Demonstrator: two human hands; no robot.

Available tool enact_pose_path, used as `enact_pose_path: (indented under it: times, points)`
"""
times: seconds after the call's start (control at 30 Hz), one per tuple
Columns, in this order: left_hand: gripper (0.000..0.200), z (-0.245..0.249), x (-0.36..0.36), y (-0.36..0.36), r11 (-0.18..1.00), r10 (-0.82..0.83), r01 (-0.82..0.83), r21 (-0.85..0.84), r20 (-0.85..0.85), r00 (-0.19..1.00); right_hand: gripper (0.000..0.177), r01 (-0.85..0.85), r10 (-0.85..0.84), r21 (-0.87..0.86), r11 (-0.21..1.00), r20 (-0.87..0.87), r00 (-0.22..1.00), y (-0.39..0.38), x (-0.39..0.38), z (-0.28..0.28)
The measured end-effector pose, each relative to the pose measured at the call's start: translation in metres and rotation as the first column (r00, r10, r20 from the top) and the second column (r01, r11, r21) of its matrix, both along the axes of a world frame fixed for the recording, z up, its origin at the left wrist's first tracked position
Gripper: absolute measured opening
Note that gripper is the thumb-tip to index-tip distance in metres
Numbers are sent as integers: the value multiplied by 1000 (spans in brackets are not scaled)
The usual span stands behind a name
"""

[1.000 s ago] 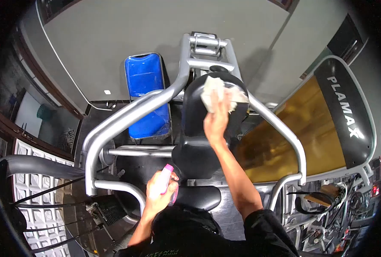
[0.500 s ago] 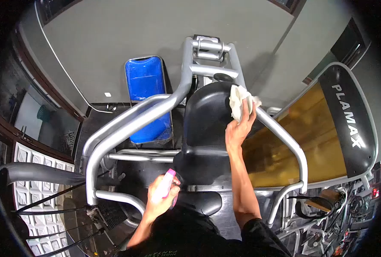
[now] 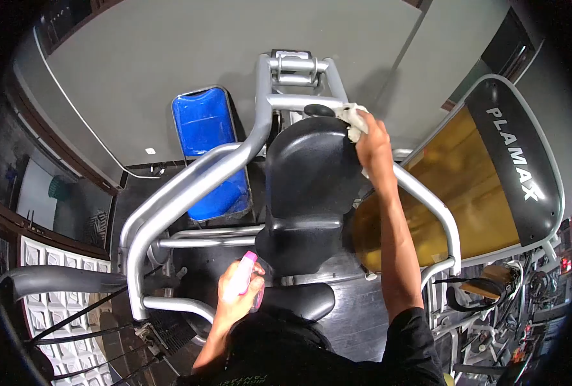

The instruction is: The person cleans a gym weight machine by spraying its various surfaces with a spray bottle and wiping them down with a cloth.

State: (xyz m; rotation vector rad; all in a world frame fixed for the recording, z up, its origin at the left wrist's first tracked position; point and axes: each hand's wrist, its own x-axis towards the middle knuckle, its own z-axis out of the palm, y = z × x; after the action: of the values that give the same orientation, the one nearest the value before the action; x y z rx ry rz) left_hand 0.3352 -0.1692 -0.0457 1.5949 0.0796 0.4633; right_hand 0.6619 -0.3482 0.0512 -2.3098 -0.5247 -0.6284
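The work in hand looks like wiping down the exercise machine. The right hand [image 3: 377,151] is up at the upper middle of the frame, with a white cloth [image 3: 354,118] bunched in its fingers, which are bent and mostly closed over it. The cloth lies at the upper right corner of the black backrest [image 3: 312,170], where the silver frame [image 3: 427,193] passes close by; it seems to touch the tube, though the hand hides much of the contact.

The left hand [image 3: 234,299], low and just left of centre, has its fingers wrapped around a spray bottle [image 3: 241,278] with a pink top, held tilted in front of the body. I can't tell whether a finger is on the trigger.

As I judge it, the next move calls for light, even pressure, with the cloth kept flat along the backrest edge or the curve of the tube, and the bottle held out of the way of the wiping arm.

The one clear brand is "PLAMAX", in white capitals running down the black part of the panel [image 3: 514,154] at the right. The black shirt [image 3: 279,370] at the bottom has small lettering, too dim to read with confidence. No label can be made out on the bottle.
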Motion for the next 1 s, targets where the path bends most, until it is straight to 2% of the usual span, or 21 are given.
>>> enact_pose_path:
  times: [0.07, 0.13, 0.17, 0.23, 0.27, 0.3, 0.33, 0.43, 0.53, 0.6, 0.67, 0.73, 0.8, 0.9, 1.0]
  points:
    - [22, 4, 0, 1, 1000, 3, -3, -9, -21, 1000, 46, -43, 44, 28, 999, -44, 998, -1, 1, 5]
    - [22, 5, 1, -2, 1000, 7, -8, -20, -49, 999, 48, -186, 178, 11, 983, 243, 954, 22, -5, 3]
    - [22, 4, 2, -3, 999, 0, -3, -50, -59, 998, 48, -246, 255, -69, 967, 253, 933, 38, -8, -1]
    - [23, 2, 1, -5, 997, -10, 5, -74, -73, 997, 39, -320, 404, -287, 903, 314, 859, 72, -35, 0]
    - [23, 2, 1, -7, 997, -19, 14, -77, -56, 998, 34, -377, 474, -334, 864, 287, 832, 86, -44, -9]
    - [23, 2, 0, -8, 996, -25, 21, -81, -38, 999, 32, -431, 563, -390, 813, 345, 751, 99, -43, -29]
    - [23, 2, -1, -7, 997, -21, 19, -78, -34, 999, 29, -424, 621, -537, 729, 258, 740, 104, -51, -32]
    - [23, 1, -5, -6, 997, -9, 7, -81, -22, 1000, 32, -379, 638, -606, 699, 290, 713, 101, -60, -45]
    - [22, -2, -8, -2, 999, 14, -15, -41, -23, 1000, 37, -407, 632, -534, 741, 350, 691, 69, -63, -54]
    - [21, -3, -8, 0, 999, 10, -13, -47, -52, 999, 43, -328, 551, -502, 800, 398, 733, 38, -65, -67]
    - [21, -1, -7, 0, 999, 19, -21, -48, -52, 998, 57, -257, 446, -448, 856, 391, 805, 4, -66, -92]
    - [21, -3, -5, -1, 998, 29, -32, -53, -53, 998, 64, -158, 248, -353, 922, 227, 942, -28, -75, -157]
    - [20, -6, -4, 0, 997, 21, -27, -68, -88, 996, 65, -34, 69, -354, 935, 88, 994, -35, -101, -192]
    - [21, -2, -3, -4, 995, 2, -11, -103, -78, 997, 61, 28, -12, -173, 984, 94, 996, -32, -126, -233]
    - [21, -3, -5, -3, 998, -2, -4, -67, -91, 996, 62, 26, -17, 119, 993, -70, 997, -20, -151, -230]
